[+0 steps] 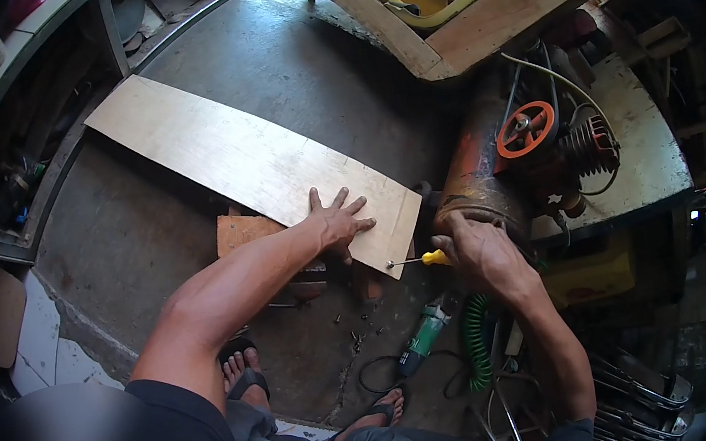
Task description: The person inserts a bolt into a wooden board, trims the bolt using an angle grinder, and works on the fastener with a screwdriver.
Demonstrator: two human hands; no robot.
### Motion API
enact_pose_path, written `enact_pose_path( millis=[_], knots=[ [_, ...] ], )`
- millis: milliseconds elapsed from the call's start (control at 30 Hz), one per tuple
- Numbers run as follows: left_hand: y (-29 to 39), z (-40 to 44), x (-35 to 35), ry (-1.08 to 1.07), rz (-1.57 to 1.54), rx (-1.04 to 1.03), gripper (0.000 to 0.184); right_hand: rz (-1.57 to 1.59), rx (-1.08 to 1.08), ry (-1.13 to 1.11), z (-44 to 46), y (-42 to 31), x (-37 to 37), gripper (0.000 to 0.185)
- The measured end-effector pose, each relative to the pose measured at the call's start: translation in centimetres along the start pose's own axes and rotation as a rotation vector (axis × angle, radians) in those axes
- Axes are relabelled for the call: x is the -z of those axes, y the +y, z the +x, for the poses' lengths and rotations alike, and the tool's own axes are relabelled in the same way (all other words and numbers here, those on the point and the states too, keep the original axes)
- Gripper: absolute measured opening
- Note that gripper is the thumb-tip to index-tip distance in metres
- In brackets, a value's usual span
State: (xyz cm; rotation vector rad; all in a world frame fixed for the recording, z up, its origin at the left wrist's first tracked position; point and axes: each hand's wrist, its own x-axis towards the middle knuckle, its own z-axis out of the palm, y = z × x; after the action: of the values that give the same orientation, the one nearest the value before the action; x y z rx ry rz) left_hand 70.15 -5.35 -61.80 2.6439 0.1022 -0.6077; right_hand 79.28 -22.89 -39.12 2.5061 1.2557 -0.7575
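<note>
A long plywood board [227, 143] lies slanting across the view, its near end toward me. My left hand [340, 224] presses flat on that end, fingers spread. Yellow plastic shows at the fingers of my right hand [490, 259], which is closed around a screwdriver [436, 257]. The screwdriver's thin shaft points left, and its tip meets a small metal screw [390, 265] near the board's corner. Most of the handle is hidden in my grip. Below the board, an orange-brown wooden piece [243, 231] sticks out.
An air compressor [472, 155] with an orange wheel [525, 129] stands at the right. On the floor lie a green angle grinder [425, 339], a coiled green hose [477, 341] and loose screws [356, 340]. Shelving [56, 137] lines the left; a wooden-edged piece [521, 14] stands at the back.
</note>
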Motion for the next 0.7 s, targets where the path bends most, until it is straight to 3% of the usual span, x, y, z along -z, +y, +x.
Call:
enact_pose_path(
  millis=[67,200,267,300,367,400,467,500,533,600,633,700],
  knots=[
    [0.0,0.0,0.0,0.001,-0.001,0.004,0.108,-0.220,0.399,0.206,-0.2,1.1,-0.9,0.044],
    [0.0,-0.2,0.1,-0.002,0.004,-0.001,0.109,-0.040,0.254,0.260,-0.6,0.1,-0.6,0.045],
    [0.0,0.0,0.0,-0.003,0.003,-0.004,0.110,0.061,0.092,0.020,0.4,0.6,-0.5,0.049],
    [-0.1,0.0,0.0,-0.003,0.001,-0.002,0.110,0.059,0.096,0.020,0.3,0.9,-0.6,0.049],
    [-0.2,0.0,0.0,0.001,0.005,0.000,0.110,-0.110,0.504,0.242,-0.1,1.6,-1.0,0.048],
    [-0.1,0.0,-0.1,0.002,0.011,-0.005,0.110,-0.110,0.503,0.237,-0.4,1.2,-1.0,0.048],
    [0.0,0.0,0.0,0.004,0.009,-0.004,0.110,-0.074,0.170,0.187,-1.1,0.1,-0.5,0.045],
    [0.0,-0.1,-0.1,0.006,0.010,0.000,0.109,0.060,0.114,0.068,-0.4,0.4,-0.4,0.047],
    [0.0,-0.1,-0.2,0.008,0.008,0.003,0.109,0.057,0.117,0.068,-0.2,1.0,-0.9,0.047],
    [0.0,0.0,-0.2,0.011,0.009,0.003,0.109,-0.154,0.489,0.207,-0.2,1.4,-1.3,0.048],
    [0.0,0.0,-0.2,0.013,0.007,0.003,0.109,-0.156,0.490,0.207,-0.6,0.8,-0.9,0.048],
    [0.0,0.0,-0.2,0.011,0.005,0.003,0.109,-0.065,0.148,0.155,-1.8,-0.9,-0.2,0.048]
  ],
)
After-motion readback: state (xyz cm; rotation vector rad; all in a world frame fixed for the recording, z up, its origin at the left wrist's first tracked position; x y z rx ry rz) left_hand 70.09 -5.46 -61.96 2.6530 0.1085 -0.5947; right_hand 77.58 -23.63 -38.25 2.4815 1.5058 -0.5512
